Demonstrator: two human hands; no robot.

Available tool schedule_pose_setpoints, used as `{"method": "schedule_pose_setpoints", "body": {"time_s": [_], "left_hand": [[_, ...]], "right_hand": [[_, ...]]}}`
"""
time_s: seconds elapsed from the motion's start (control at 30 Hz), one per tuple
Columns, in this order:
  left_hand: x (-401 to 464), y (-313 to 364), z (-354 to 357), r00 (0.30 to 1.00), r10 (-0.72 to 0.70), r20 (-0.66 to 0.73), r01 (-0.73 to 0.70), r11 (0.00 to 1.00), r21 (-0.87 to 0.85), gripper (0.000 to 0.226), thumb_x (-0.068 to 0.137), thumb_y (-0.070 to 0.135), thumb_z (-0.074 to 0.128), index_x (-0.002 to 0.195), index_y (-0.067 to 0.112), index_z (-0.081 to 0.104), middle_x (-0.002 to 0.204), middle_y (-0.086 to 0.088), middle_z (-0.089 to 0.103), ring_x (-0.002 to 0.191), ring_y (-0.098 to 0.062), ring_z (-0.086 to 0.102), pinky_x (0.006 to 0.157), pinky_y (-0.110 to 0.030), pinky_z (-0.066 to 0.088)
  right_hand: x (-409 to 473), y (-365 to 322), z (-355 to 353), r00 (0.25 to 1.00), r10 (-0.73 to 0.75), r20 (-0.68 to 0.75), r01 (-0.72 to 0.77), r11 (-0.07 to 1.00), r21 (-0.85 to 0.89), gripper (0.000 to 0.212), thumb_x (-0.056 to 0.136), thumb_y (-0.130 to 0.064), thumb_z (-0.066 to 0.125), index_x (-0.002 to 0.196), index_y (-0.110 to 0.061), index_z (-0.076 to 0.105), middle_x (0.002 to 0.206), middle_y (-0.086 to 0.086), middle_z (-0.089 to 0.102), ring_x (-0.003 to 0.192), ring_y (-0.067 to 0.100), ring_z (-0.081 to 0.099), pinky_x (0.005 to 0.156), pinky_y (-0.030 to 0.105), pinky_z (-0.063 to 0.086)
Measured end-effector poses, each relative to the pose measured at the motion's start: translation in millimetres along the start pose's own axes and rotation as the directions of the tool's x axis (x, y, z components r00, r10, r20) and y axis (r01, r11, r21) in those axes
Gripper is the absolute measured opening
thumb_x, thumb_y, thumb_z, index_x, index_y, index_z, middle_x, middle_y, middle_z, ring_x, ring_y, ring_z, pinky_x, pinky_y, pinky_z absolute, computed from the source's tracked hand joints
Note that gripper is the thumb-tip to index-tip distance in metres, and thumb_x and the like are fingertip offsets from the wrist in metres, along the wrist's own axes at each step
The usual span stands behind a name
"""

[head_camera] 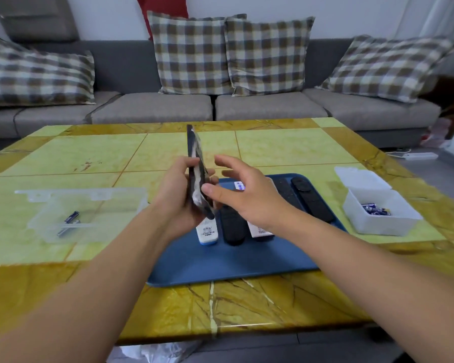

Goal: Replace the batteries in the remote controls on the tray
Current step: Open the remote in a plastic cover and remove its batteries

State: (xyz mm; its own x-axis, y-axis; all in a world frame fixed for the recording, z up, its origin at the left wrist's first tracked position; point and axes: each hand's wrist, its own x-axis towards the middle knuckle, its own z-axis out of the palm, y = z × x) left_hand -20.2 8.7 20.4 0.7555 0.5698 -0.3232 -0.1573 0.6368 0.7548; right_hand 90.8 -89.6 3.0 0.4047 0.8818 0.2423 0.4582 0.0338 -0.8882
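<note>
Head view, left hand [180,197]: grips a dark remote [197,174] near its lower end, holding it up on edge above the bench [89,158], tilted, its top pointing away.
Right hand [243,197]: holds nothing, fingers spread loosely, thumb tip touching the remote's side.
Tray [220,263]: blue, on the bench below the hands, carrying a white remote [207,233] beside several black ones [313,203].
Left box [84,213]: clear, lid open, with a few batteries [68,223] inside.
Right box [375,205]: translucent, open, with batteries [375,208].
Behind: grey sofa [152,108], checked cushions [192,52].
</note>
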Motion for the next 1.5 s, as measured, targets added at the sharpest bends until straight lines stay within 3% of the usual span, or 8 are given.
{"method": "schedule_pose_setpoints", "body": {"time_s": [0.1,0.17,0.3,0.47,0.93,1.33,1.43,1.5], "left_hand": [[-7.0,-12.0,21.7,0.994,-0.097,0.056,0.102,0.989,-0.108,0.038,0.098,0.039,0.048,0.112,0.009,0.065,0.091,-0.008,0.067,0.086,-0.021,0.068,0.079,-0.032,0.055],[-9.4,-14.9,30.5,0.994,-0.101,0.043,0.106,0.986,-0.128,0.043,0.102,0.043,0.046,0.111,0.007,0.068,0.089,-0.012,0.073,0.079,-0.024,0.074,0.072,-0.034,0.060],[-6.7,-21.5,38.5,0.999,-0.043,-0.022,0.042,0.998,-0.045,0.047,0.104,0.048,0.042,0.105,0.010,0.069,0.083,-0.012,0.075,0.074,-0.024,0.075,0.070,-0.033,0.062],[-4.3,-30.7,46.5,0.997,-0.015,-0.080,0.012,0.999,-0.034,0.045,0.102,0.050,0.048,0.107,0.010,0.068,0.087,-0.014,0.068,0.074,-0.029,0.071,0.063,-0.041,0.061],[-4.6,-44.2,54.5,0.995,0.055,-0.087,-0.042,0.988,0.146,0.046,0.103,0.047,0.047,0.101,0.006,0.069,0.070,-0.010,0.069,0.058,-0.023,0.067,0.057,-0.033,0.057],[10.4,-48.6,45.4,0.994,0.006,-0.111,0.008,0.992,0.125,0.037,0.102,0.039,0.055,0.117,0.007,0.064,0.077,-0.013,0.065,0.056,-0.027,0.065,0.058,-0.039,0.056],[12.7,-41.1,39.9,0.991,0.011,-0.135,0.004,0.994,0.109,0.039,0.100,0.038,0.057,0.122,0.007,0.064,0.096,-0.018,0.070,0.072,-0.031,0.072,0.061,-0.041,0.062],[13.9,-36.2,36.3,0.986,0.013,-0.164,0.001,0.997,0.082,0.039,0.100,0.036,0.058,0.121,0.003,0.060,0.090,-0.016,0.071,0.068,-0.026,0.071,0.058,-0.037,0.059]], "right_hand": [[-9.3,-4.7,-4.4,0.998,-0.059,0.013,0.060,0.997,-0.055,0.061,0.092,-0.045,0.065,0.145,-0.022,0.048,0.144,-0.009,0.048,0.126,0.001,0.048,0.108,0.025,0.042],[-12.8,-4.3,-11.0,0.992,-0.119,0.035,0.124,0.975,-0.187,0.061,0.094,-0.047,0.059,0.146,-0.016,0.047,0.148,-0.005,0.046,0.133,0.002,0.042,0.114,0.027,0.035],[-20.6,-4.6,-24.8,0.984,-0.140,0.108,0.173,0.887,-0.428,0.091,0.079,-0.076,0.052,0.150,-0.019,0.042,0.155,-0.010,0.037,0.143,0.005,0.030,0.118,0.037,0.030],[-31.4,-12.0,-37.1,0.978,-0.139,0.156,0.199,0.844,-0.497,0.104,0.059,-0.072,0.078,0.143,-0.021,0.044,0.139,-0.017,0.043,0.123,0.004,0.046,0.105,0.032,0.045],[-23.8,8.7,-40.0,0.983,-0.117,0.141,0.159,0.928,-0.338,0.098,0.041,-0.042,0.099,0.115,-0.022,0.038,0.122,-0.006,0.030,0.110,0.016,0.050,0.085,0.033,0.055],[-21.7,13.3,-40.1,0.972,0.009,0.236,0.026,0.989,-0.143,0.097,0.048,-0.024,0.100,0.114,-0.021,0.028,0.122,0.001,0.043,0.094,-0.006,0.059,0.075,0.017,0.053],[-17.0,12.4,-41.0,0.995,-0.043,0.094,0.049,0.997,-0.063,0.073,0.054,-0.043,0.092,0.103,-0.027,0.040,0.120,0.003,0.058,0.108,0.013,0.060,0.083,0.025,0.054],[-10.6,15.0,-43.2,0.997,-0.042,-0.063,0.048,0.995,0.093,0.039,0.076,-0.027,0.084,0.094,-0.020,0.050,0.096,0.006,0.066,0.086,0.019,0.062,0.075,0.031,0.053]]}}
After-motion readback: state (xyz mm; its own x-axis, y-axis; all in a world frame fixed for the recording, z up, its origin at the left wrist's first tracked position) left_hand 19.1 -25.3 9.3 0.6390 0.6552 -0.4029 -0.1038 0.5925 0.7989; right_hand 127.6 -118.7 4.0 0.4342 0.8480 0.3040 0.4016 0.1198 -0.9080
